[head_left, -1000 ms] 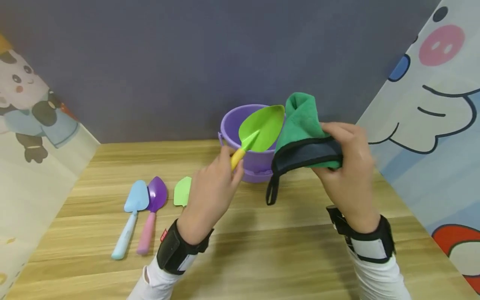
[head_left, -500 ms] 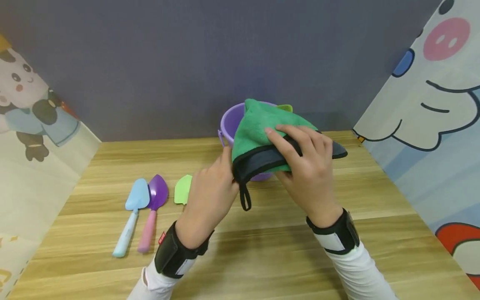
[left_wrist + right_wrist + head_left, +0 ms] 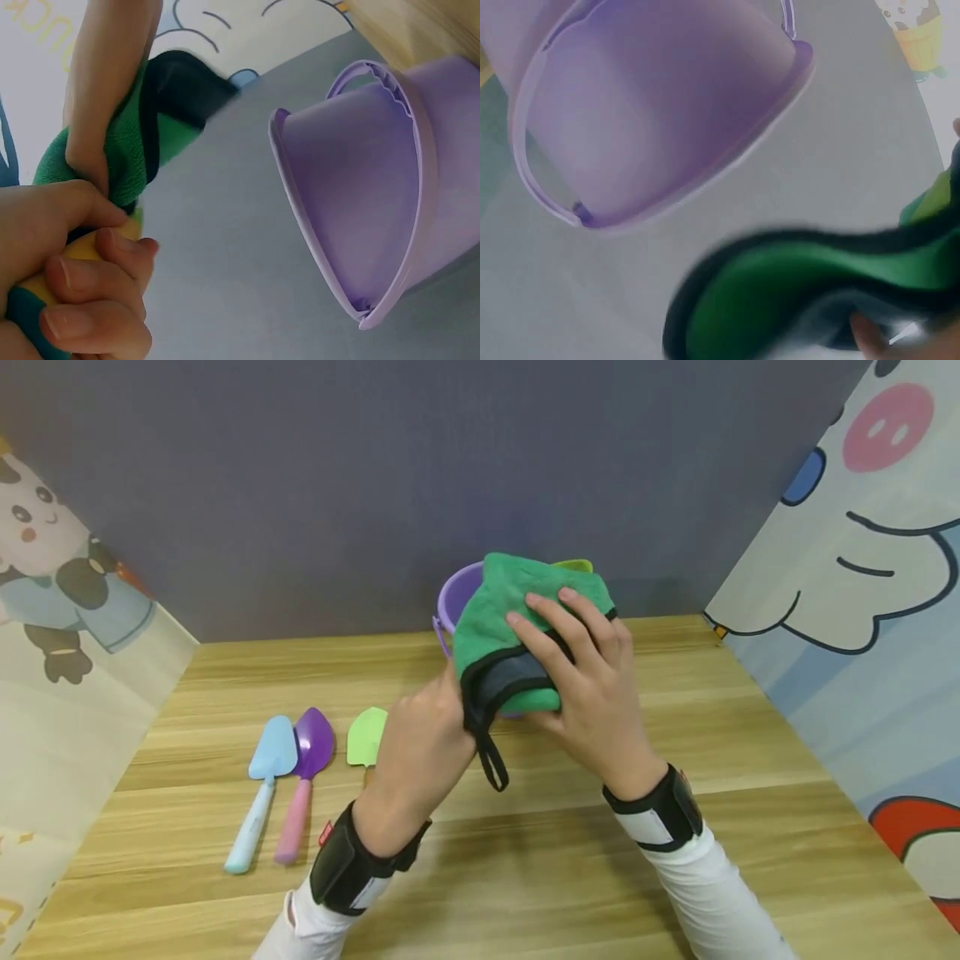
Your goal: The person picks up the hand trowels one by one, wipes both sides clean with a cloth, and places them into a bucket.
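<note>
Wood-grained tabletop [image 3: 562, 877] before a plain grey panel [image 3: 315, 502], with cartoon-printed panels [image 3: 825, 577] at either side. Near the back edge stands a purple bucket [image 3: 459, 596], upright and partly hidden in the head view; both wrist views show its outer wall with the curved handle [image 3: 429, 172] lowered against it. Its contents cannot be seen. Held up in front of the bucket is a trowel [image 3: 576, 565], its lime-green blade covered by a green cloth [image 3: 483, 631] except for a tip beyond the far edge. The cloth is folded, with a dark grey band [image 3: 510, 675], black edging and a black loop [image 3: 491, 764] hanging down. The left hand [image 3: 423, 743] is curled round the yellow grip [image 3: 86, 247], which ends in teal. The right hand [image 3: 592, 693] clasps the cloth, its fingers slightly spread on top and its thumb beneath. At left lie a blue trowel [image 3: 264, 793] and a purple-bladed, pink-handled shovel [image 3: 302, 789], side by side with blades meeting; a pale green tool [image 3: 365, 739] lies nearer the left hand, partly covered by it.
</note>
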Action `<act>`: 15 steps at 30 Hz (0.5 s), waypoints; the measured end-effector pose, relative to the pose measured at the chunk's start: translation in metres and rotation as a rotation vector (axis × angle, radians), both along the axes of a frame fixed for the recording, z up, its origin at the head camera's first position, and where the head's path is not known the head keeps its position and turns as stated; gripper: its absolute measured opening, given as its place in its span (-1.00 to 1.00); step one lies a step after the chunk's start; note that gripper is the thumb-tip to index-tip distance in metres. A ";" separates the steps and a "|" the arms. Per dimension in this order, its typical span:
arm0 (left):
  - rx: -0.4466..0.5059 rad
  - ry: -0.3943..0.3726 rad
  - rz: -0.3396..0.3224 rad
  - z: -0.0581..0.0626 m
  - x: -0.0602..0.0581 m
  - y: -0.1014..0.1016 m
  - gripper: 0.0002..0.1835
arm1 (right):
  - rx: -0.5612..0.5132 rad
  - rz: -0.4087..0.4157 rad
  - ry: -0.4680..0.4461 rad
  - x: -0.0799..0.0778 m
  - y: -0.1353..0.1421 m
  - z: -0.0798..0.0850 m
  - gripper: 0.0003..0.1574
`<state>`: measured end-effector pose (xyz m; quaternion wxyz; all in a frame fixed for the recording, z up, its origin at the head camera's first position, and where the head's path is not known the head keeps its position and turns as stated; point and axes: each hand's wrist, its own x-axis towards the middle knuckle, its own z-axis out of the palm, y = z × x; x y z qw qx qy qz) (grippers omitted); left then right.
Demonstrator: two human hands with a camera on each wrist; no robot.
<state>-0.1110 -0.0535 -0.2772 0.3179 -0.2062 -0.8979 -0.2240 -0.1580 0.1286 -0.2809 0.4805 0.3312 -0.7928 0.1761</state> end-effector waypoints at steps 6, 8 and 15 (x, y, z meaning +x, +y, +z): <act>-0.042 0.007 -0.002 -0.002 -0.001 0.003 -0.75 | -0.009 -0.068 -0.003 -0.003 0.003 -0.001 0.07; -0.055 0.018 -0.005 -0.002 -0.001 0.004 -0.73 | -0.006 -0.083 -0.025 -0.003 0.004 0.000 0.08; -0.141 0.129 -0.040 -0.003 -0.002 0.006 -0.68 | -0.053 -0.077 -0.127 -0.004 0.013 0.010 0.01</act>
